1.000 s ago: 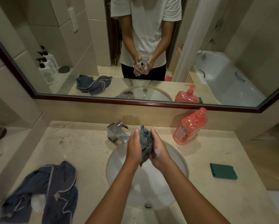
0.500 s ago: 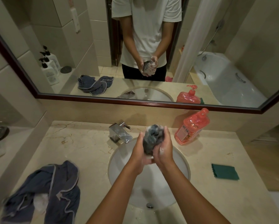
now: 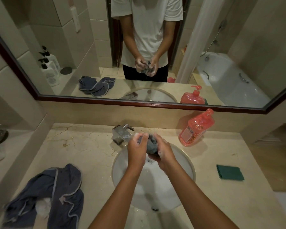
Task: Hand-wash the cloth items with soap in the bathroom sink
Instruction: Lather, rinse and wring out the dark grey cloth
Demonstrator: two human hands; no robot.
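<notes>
Head cam: both hands, left hand (image 3: pixel 136 150) and right hand (image 3: pixel 163 152), were grasping 1 wadded, sudsy gray cloth (image 3: pixel 151 146) over the round white sink (image 3: pixel 187 164); 1 rumpled blue towel (image 3: pixel 44 195) lay on the marble counter (image 3: pixel 89 154).

The grey cloth (image 3: pixel 151 146), raised before, now sits lower, bunched between both hands.

A home bathroom: a round white basin (image 3: pixel 187 164) sunk in a beige marble counter (image 3: pixel 89 149), a chrome faucet (image 3: pixel 120 133) behind the basin, a dark-framed wall mirror (image 3: pixel 139 103) above it reflecting a white bathtub (image 3: pixel 230 83) and shower curtain (image 3: pixel 193 38).
</notes>
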